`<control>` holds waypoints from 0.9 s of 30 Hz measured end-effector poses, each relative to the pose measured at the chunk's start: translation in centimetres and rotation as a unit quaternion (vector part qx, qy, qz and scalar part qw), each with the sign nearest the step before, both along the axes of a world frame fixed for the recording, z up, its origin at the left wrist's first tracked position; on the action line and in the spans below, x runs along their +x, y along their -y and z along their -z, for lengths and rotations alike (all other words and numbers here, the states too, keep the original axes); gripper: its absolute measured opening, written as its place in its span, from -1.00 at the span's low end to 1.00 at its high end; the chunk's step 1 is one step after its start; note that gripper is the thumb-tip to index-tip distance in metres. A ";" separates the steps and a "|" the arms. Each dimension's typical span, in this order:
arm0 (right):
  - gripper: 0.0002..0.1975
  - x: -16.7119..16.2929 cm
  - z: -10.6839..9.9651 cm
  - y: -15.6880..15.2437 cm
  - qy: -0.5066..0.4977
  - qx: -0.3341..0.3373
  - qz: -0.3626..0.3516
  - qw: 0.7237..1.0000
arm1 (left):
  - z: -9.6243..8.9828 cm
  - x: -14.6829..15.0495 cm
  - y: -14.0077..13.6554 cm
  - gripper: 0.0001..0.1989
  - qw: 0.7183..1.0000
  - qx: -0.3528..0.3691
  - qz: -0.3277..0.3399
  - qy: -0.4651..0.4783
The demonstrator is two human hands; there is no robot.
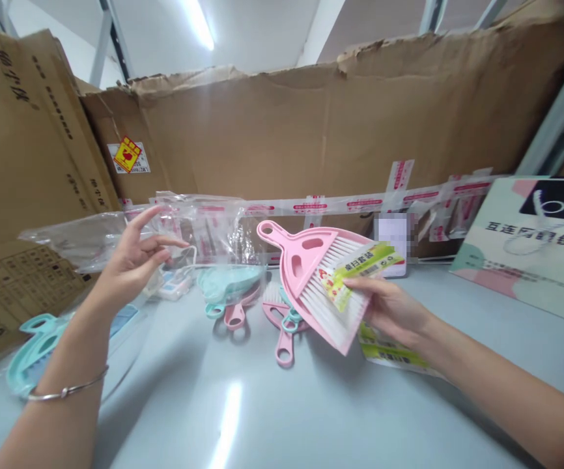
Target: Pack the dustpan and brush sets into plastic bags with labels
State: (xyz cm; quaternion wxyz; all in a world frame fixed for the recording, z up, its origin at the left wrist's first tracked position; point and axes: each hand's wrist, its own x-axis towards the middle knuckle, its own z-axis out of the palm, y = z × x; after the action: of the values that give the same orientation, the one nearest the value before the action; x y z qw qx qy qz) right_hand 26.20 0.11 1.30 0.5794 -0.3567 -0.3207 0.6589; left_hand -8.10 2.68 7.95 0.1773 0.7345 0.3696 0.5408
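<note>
1. A glossy grey-blue tabletop (165, 404) filled the foreground, a streak of light reflected near its front
2. Overhead a fluorescent tube (198, 26) shone, with metal shelf uprights (558, 120) at both sides
3. A large cardboard box (262, 130) stood along the back, its top edge ragged, banded with printed packing tape (311, 206) and bearing a red-and-yellow fragile sticker (127, 154); its inside was hidden
4. Printed cartons (23, 143) stood at the left, a display board (521, 260) picturing sunglasses at the right
5. A crumpled clear plastic bag (218, 218) lay behind the left hand (135, 254); whether they touched, I could not tell
6. The left hand was raised, its fingers apart and loosely bent
7. The right hand (394, 309) gripped a pink dustpan (286, 251) above the tabletop, a white-bristled brush (318, 303) nested in it and a yellow-green label card (355, 267) over the bristles
8. Behind it on the tabletop lay a teal dustpan (230, 283) over a pink handle (234, 316), and beside them a smaller pink brush (284, 342)
</note>
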 end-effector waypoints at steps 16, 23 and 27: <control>-0.71 3.6 1.5 0.1 0.145 -0.016 -0.168 0.975 | 2.6 1.7 -1.4 -0.35 0.965 -0.183 0.180 0.061; -0.70 2.9 2.8 0.1 0.095 -0.021 -0.203 0.974 | 4.0 3.5 -2.0 -0.37 0.906 -0.305 0.236 0.173; -0.72 2.5 3.3 -0.1 0.029 -0.019 -0.186 0.982 | 3.9 3.5 -2.0 -0.26 0.833 -0.338 0.296 0.323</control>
State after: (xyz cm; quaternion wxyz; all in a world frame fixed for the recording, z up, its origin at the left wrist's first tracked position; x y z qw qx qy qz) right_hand 28.72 0.18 -2.01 0.4302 -0.3208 -0.3859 0.7504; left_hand -4.62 4.66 4.03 0.6756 0.4864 0.2163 0.5101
